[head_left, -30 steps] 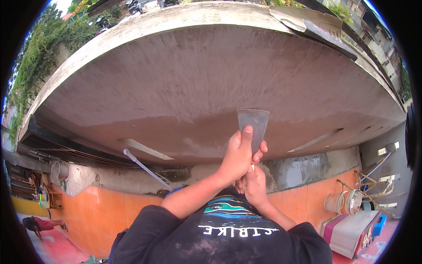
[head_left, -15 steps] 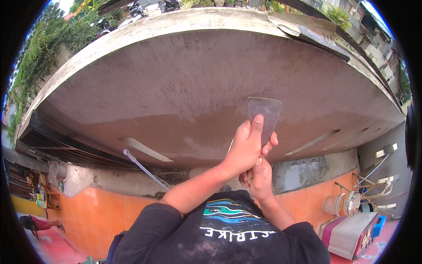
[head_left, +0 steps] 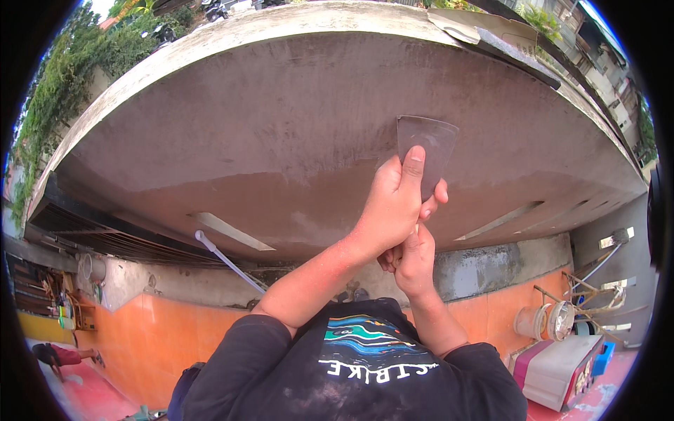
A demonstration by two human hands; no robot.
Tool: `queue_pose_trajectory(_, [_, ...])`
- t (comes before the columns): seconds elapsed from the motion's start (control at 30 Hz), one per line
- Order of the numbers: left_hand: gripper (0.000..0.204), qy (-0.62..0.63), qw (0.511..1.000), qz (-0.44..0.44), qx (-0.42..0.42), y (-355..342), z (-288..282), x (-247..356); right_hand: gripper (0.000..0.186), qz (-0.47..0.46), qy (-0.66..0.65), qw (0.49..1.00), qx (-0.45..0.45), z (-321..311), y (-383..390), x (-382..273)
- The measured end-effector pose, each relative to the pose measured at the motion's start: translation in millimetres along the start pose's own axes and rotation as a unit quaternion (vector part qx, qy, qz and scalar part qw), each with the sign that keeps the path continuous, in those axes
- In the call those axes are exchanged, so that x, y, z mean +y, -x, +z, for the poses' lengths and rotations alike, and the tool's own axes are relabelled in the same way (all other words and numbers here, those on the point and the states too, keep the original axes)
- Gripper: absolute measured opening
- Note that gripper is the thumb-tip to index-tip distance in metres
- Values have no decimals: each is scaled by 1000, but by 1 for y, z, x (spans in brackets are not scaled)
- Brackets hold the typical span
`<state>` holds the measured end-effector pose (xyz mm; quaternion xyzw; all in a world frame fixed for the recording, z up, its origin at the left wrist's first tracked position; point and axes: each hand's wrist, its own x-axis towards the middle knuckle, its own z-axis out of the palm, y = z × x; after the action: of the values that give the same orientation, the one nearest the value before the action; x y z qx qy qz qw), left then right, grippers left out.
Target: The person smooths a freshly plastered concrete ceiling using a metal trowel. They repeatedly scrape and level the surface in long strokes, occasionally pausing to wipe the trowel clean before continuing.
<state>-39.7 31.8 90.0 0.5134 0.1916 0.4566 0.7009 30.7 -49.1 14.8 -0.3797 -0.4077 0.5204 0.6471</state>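
Note:
A wide, flared metal scraper (head_left: 437, 144) is held up before the grey-brown wall (head_left: 232, 112), its broad edge uppermost. Around its lower part closes my left hand (head_left: 393, 203), the thumb laid along the face of the blade and fingertips showing at the far side. Just below, my right hand (head_left: 415, 263) is closed, its fingers curled against the underside of my left hand. The handle is hidden by both hands, so what the right one grips cannot be seen directly. Whether the blade touches the wall cannot be told. Lower down, the wall's surface looks darker and smoother.
Slots (head_left: 502, 221) pierce the wall's lower part. A white pole (head_left: 228, 261) leans at left near dark metal bars (head_left: 105, 228). Buckets (head_left: 533, 321) and a grey box (head_left: 562, 372) stand at right on the tiled floor (head_left: 189, 333). Cardboard (head_left: 484, 28) lies on the wall top. Another person's leg (head_left: 70, 356) shows at far left.
Both hands have moved up the wall with the scraper, away from my body. The grip looks the same.

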Motion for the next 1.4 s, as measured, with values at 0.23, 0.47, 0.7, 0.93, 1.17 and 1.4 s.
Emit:
queue_pose_trajectory(0.23, [42,45,986,-143,75,27,-4,-27,40,92,17,996,-15,-10,36,15])
queue_pose_trajectory(0.47, [44,23,991,-121,59,14,-9,-28,35,68,-9,998,-9,-7,18,22])
queue_pose_trajectory(0.7, [46,44,995,-80,37,15,4,-18,39,49,29,998,-9,-12,20,2])
queue_pose_trajectory(0.93, [49,42,986,-135,86,23,-7,-24,33,98,19,995,-8,-4,27,13])
queue_pose_trajectory(1.17, [49,25,997,-52,43,6,-2,-3,38,16,55,998,-26,-8,3,-2])
queue_pose_trajectory(1.4, [48,58,976,-183,104,25,-7,-24,33,93,26,995,-16,-3,28,12])
